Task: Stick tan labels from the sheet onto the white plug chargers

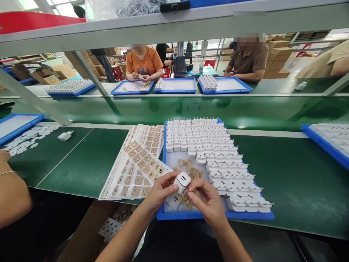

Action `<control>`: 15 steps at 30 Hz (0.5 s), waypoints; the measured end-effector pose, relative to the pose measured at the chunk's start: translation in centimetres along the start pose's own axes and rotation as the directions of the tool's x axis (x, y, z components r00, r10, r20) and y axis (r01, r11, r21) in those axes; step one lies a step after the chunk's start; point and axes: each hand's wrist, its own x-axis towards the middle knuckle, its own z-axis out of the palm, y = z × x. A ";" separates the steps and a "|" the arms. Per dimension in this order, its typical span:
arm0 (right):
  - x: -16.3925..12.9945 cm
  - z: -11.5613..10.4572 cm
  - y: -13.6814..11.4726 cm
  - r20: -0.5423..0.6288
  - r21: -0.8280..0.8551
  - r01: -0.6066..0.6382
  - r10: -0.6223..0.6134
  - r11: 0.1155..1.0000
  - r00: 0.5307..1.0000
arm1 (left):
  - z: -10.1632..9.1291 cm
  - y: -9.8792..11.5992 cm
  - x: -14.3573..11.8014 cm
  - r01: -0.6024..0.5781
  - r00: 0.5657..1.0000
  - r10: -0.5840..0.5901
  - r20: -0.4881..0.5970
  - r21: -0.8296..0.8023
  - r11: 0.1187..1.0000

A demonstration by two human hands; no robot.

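A white USB charger [182, 182], its port face turned up toward me, sits between the thumb and fingers of my left hand [163, 187]. Close against the charger's right side is my right hand [205, 198], thumb and forefinger pinched together; whatever they pinch is too small to make out. Below both hands lies a blue-rimmed tray [188, 216] with rows of white chargers [218, 156], pins upward. Peeled brownish film scraps [188, 165] lie in the tray's left part. A sticker sheet [144, 160] reaches over the tray's left edge, on top of a stack of similar sheets [122, 182].
At left, a person's arm [12, 193] rests near loose white pieces [27, 136] and a single charger [65, 135]. Another blue tray [327, 143] stands at right. A metal shelf beam [174, 32] crosses above. Beyond the green belt [152, 109], people sit at trays.
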 end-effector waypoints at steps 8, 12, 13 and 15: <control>-0.5 0.2 0.4 0.033 0.102 -0.050 0.047 0.994 0.998 | -0.2 0.6 -0.2 -0.293 0.948 0.307 0.083 0.603 0.742; -0.8 0.2 -0.1 0.035 0.119 -0.050 0.046 0.992 0.998 | -0.3 0.2 -0.7 -0.347 0.912 0.405 0.068 0.653 0.673; -0.8 0.2 -0.2 -0.011 0.110 -0.038 0.039 0.993 0.999 | -0.3 0.1 -0.9 -0.380 0.895 0.437 0.086 0.658 0.650; -0.7 0.4 -0.5 -0.128 0.062 -0.026 0.034 0.998 0.991 | -0.1 0.2 -1.1 -0.448 0.859 0.494 0.132 0.661 0.602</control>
